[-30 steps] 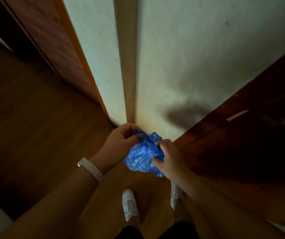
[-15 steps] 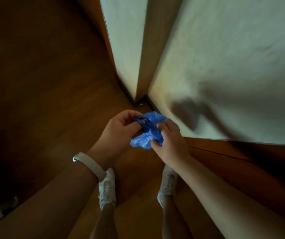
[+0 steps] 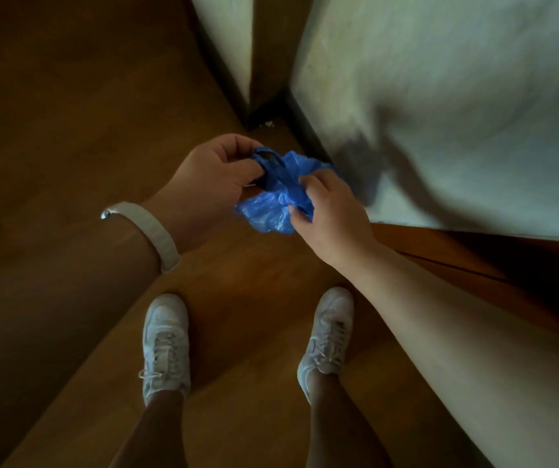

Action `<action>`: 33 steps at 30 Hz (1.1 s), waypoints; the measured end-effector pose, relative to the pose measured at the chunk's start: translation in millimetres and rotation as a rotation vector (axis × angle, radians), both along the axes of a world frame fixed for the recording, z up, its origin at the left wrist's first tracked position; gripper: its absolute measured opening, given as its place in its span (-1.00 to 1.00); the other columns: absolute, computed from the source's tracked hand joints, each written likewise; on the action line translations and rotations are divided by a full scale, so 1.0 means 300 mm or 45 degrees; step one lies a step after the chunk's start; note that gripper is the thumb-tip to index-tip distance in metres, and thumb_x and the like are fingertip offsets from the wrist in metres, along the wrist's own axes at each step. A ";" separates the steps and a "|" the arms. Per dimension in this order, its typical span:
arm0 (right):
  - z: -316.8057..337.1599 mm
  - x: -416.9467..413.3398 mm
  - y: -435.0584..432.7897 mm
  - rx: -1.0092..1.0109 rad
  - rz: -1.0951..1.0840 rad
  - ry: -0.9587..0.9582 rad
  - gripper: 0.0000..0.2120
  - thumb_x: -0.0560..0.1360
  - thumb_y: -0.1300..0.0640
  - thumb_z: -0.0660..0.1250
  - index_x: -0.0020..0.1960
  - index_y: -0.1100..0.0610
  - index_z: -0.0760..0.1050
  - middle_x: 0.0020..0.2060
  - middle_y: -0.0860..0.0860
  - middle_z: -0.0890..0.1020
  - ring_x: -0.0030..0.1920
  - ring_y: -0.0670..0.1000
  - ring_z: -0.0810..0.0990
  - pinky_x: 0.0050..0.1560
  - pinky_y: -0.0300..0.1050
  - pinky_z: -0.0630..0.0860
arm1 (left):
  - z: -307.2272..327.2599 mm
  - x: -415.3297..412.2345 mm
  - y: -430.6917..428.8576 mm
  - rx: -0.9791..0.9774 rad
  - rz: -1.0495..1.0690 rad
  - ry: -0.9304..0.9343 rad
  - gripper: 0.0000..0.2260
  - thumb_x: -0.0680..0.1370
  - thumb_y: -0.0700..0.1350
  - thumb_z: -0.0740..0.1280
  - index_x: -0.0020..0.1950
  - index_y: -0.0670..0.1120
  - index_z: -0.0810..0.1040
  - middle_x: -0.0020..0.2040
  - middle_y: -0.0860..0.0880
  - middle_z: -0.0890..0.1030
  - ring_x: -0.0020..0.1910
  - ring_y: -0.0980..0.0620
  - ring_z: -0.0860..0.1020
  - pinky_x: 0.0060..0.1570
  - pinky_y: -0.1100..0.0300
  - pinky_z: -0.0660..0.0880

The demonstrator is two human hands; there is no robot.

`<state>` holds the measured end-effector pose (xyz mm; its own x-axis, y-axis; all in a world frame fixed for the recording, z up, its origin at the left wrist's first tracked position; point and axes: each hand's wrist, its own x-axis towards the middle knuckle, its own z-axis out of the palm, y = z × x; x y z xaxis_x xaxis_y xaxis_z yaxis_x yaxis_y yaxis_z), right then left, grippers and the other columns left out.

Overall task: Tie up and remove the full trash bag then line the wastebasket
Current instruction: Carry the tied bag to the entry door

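Head view: bag [image 3: 273, 201], blue and crumpled, is held between both hands above the floor [image 3: 68, 130]. Left hand [image 3: 209, 184] pinches a handle loop at its upper left; right hand [image 3: 330, 216] grips the bunched body lower right. No wastebasket is visible.

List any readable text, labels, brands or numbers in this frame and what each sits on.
None can be read.
Blue plastic bag, held by the left hand and right hand: no print shows.
White wristband: plain, no marking.
White sneakers: side markings too dim and blurred to read.
Wall and wood floor: no signs or labels.
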<state>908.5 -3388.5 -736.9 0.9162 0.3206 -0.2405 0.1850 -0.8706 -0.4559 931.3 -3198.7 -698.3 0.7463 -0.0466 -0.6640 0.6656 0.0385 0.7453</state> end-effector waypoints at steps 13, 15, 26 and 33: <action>0.185 -0.015 -0.072 -0.067 0.006 -0.027 -0.65 0.52 -0.05 0.27 0.22 0.11 0.47 0.12 0.07 0.52 0.08 0.09 0.50 -0.11 -0.07 0.47 | -0.007 0.022 0.006 0.597 -0.336 -0.079 -0.81 0.52 -0.15 0.35 0.06 0.13 0.53 0.05 0.07 0.60 -0.04 0.12 0.58 -0.22 0.30 0.47; 0.266 -0.009 -0.073 -0.100 0.010 -0.027 -0.66 0.53 -0.08 0.23 0.21 0.09 0.46 0.11 0.04 0.51 0.07 0.07 0.49 -0.12 -0.10 0.44 | 0.072 0.027 0.011 0.655 -0.433 -0.160 -0.75 0.52 -0.11 0.36 0.17 0.12 0.51 0.09 0.09 0.57 0.04 0.12 0.55 -0.08 0.29 0.45; 0.929 0.004 -0.035 -0.280 0.001 -0.093 -0.60 0.53 -0.14 0.17 0.26 0.04 0.43 0.14 0.03 0.52 0.11 0.09 0.49 -0.09 -0.10 0.38 | 0.747 0.065 0.094 0.987 -0.773 -0.581 -0.61 0.51 -0.01 0.33 0.35 0.04 0.46 0.26 -0.02 0.54 0.15 -0.01 0.50 0.12 0.05 0.44; 1.420 -0.049 0.080 -0.321 -0.053 -0.152 -0.53 0.52 -0.19 0.08 0.28 0.05 0.44 0.19 0.08 0.51 0.16 0.15 0.47 0.00 0.02 0.46 | 1.251 -0.021 0.164 1.218 -0.919 -0.872 -0.62 0.53 0.08 0.28 0.34 0.03 0.45 0.30 -0.03 0.51 0.29 -0.11 0.43 0.23 -0.10 0.34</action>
